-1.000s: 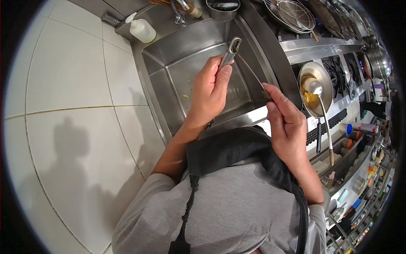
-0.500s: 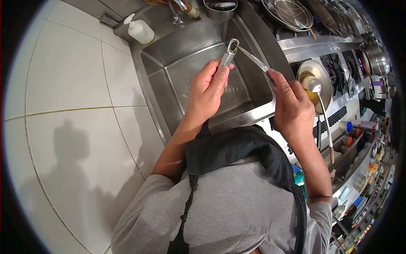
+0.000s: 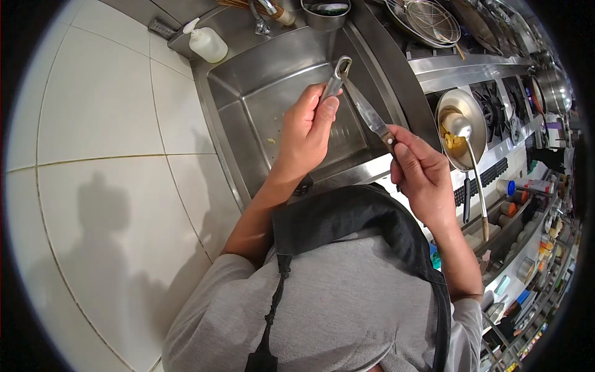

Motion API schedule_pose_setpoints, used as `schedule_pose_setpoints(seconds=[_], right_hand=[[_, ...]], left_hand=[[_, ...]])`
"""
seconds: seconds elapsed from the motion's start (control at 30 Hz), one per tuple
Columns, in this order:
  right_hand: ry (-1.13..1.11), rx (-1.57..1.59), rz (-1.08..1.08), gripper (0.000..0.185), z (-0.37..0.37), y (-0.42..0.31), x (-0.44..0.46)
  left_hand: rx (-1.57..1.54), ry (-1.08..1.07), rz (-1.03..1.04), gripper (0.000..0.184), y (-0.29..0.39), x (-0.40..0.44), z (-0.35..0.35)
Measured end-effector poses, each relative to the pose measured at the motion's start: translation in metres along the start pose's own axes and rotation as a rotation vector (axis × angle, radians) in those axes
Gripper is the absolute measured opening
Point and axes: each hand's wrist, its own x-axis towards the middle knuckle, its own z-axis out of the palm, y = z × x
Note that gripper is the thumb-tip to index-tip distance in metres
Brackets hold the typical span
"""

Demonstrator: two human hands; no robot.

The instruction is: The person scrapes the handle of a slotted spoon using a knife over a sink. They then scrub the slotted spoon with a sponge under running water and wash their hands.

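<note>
In the head view, my left hand (image 3: 307,127) is closed around a metal handle (image 3: 333,85) with a looped, hollow end pointing away from me. What lies at the handle's other end is hidden by the hand. My right hand (image 3: 424,180) grips a small knife (image 3: 368,111) by its brown riveted handle. The blade slants up and left, its tip at the lower part of the loop; I cannot tell whether they touch. Both tools are held over a stainless steel sink (image 3: 273,146), where a few small yellowish scraps lie on the bottom.
A white pump bottle (image 3: 209,45) stands at the sink's corner near the faucet (image 3: 260,22) and a metal pot (image 3: 325,17). To the right, a pan (image 3: 474,115) with yellow food and a ladle (image 3: 458,126) sits by the stove burners (image 3: 493,108). White tiles (image 3: 99,105) line the left.
My right hand has turned and shifted slightly down and left, so the blade's flat side shows. The knife tip has come out of the loop's opening to its lower edge. My left hand barely moved.
</note>
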Motion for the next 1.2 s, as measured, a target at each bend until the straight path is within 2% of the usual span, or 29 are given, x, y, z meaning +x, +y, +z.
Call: schedule_pose_setpoints(seconds=[0.13,0.23,0.33,0.37,0.47,0.57,0.67,0.87,1.2], right_hand=[[-0.015,0.132,0.083,0.035,0.008,-0.001,-0.003],[-0.084,0.41,0.253,0.038,0.011,-0.008,-0.001],[-0.033,0.548,0.122,0.038,0.014,-0.008,0.0],[-0.027,0.529,0.078,0.038,0.009,-0.009,0.002],[0.129,-0.003,-0.197,0.033,-0.001,-0.007,0.012],[0.126,-0.459,-0.577,0.031,-0.013,0.01,0.026],[0.079,-0.589,-0.486,0.034,-0.017,0.006,0.021],[0.109,-0.6,-0.557,0.034,-0.022,0.006,0.019],[0.141,-0.704,-0.55,0.042,-0.026,0.012,0.025]], left_hand=[[0.189,0.074,0.079,0.025,0.004,0.001,0.004],[0.301,0.136,0.164,0.025,0.0,0.005,0.005],[0.332,0.095,0.037,0.025,0.004,0.006,0.006],[0.204,0.06,-0.027,0.025,0.0,0.006,0.003],[-0.111,-0.08,-0.201,0.031,-0.009,0.003,-0.008],[-0.241,-0.206,-0.278,0.04,0.005,0.003,-0.018],[-0.266,-0.24,-0.281,0.043,0.011,0.002,-0.022],[-0.261,-0.253,-0.291,0.042,0.011,0.002,-0.021],[-0.22,-0.302,-0.28,0.038,0.01,0.001,-0.023]])
